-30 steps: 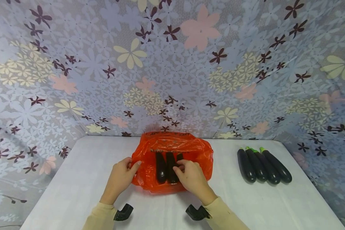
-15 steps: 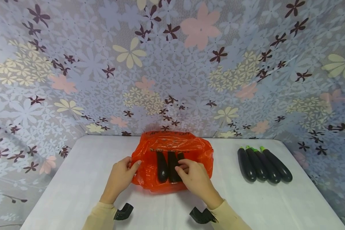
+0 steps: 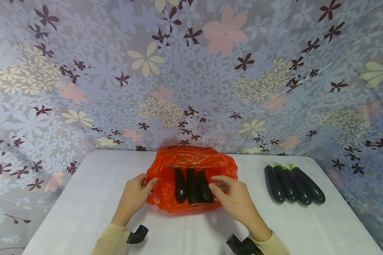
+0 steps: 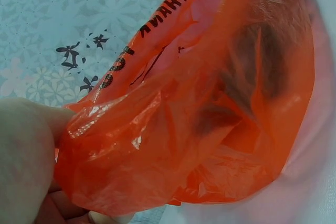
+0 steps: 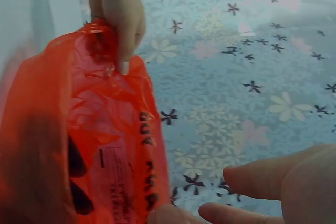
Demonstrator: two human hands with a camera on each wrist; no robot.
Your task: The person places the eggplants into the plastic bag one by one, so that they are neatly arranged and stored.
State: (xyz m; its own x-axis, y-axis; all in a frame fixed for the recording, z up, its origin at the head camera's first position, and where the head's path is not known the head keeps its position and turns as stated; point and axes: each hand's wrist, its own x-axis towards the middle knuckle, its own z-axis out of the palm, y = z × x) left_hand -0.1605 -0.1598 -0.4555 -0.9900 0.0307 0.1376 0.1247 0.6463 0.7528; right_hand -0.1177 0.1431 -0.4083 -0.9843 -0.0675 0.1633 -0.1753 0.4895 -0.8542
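Note:
A red plastic bag (image 3: 162,194) with black lettering lies with its mouth spread wide in the head view. Inside it, three dark eggplants (image 3: 193,187) rest side by side. My left hand (image 3: 135,195) pinches the bag's left rim between thumb and fingers; the left wrist view shows this hand (image 4: 23,156) at the gathered plastic (image 4: 142,156). At the bag's right side is my right hand (image 3: 236,200), close beside the rightmost eggplant (image 3: 205,187). In the right wrist view its thumb and fingers (image 5: 257,179) stand apart with nothing between them.
Several more eggplants (image 3: 292,186) with green stems lie in a row on the white table (image 3: 306,226), right of the bag. A flower-patterned cloth (image 3: 185,78) rises behind the table. Black mounts (image 3: 138,234) stick out from both wrists.
My right hand has drawn away to the right from over the rightmost eggplant, which now shows in full. The left hand stays at the bag's left rim.

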